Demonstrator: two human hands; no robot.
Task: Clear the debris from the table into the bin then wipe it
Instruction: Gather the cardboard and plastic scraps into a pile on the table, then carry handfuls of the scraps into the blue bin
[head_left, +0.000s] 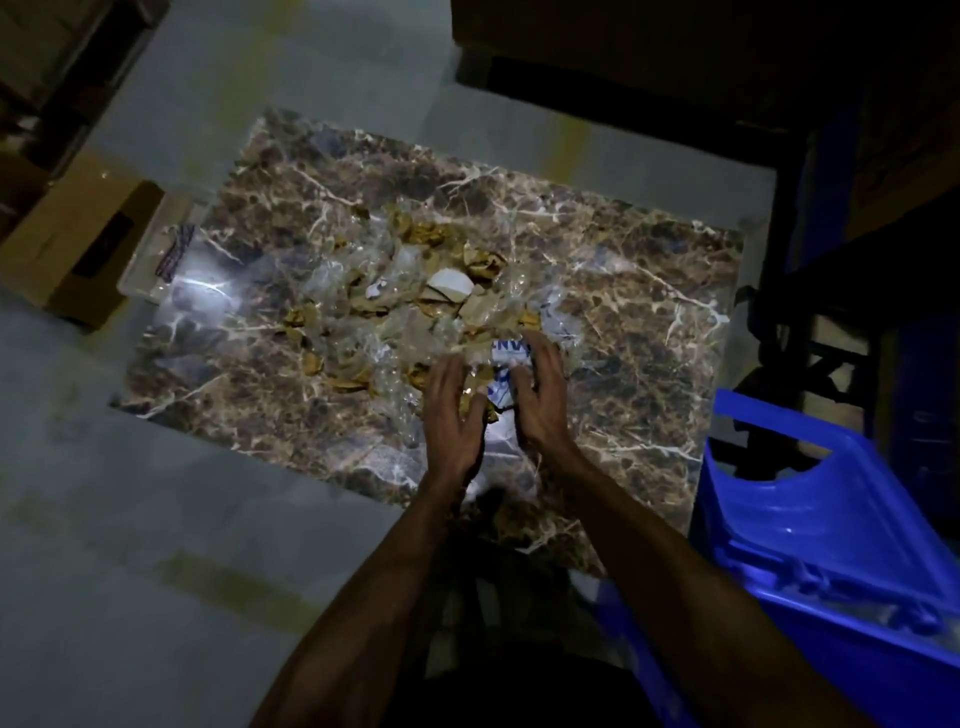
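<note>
Item: table (623, 291), marbled brown top with pale veins, low, dimly lit, with a glare patch at the left end.

Contents: debris (415, 291), heaped across the middle of the top; crumpled clear plastic film, torn brown card scraps, one pale curved shard near the centre. None yet seen leaving the top.

Near edge of heap: white wrapper with blue print (506, 358), lying between both hands.

Left hand (452, 415): fingers spread and lightly bent, set on the near edge of the heap; no firm hold visible.

Right hand (540, 395): fingers curved over the printed wrapper; actual pinch or mere touch impossible to tell.

Receptacle: blue bin (831, 519), on the floor to the right, just beside the near right corner of the table, mouth tilted toward the viewer.

Also present: cardboard box (78, 234) on the floor at left; clear tray holding a dark striped item (176, 249) at the left end of the table. No wiping cloth identifiable.

Stage, judged: gathering of the first handful; wipe not yet begun.

Hazards, judged:
- Springy film likely to slip from a loose two-handed scoop; scraps apt to fall to the floor short of the bin.
- Pale shard possibly sharp; cut risk under bare palms.
- Light pieces liable to be pushed off the near edge while raking.
- Poor light; small clear fragments easy to miss before wiping.
</note>
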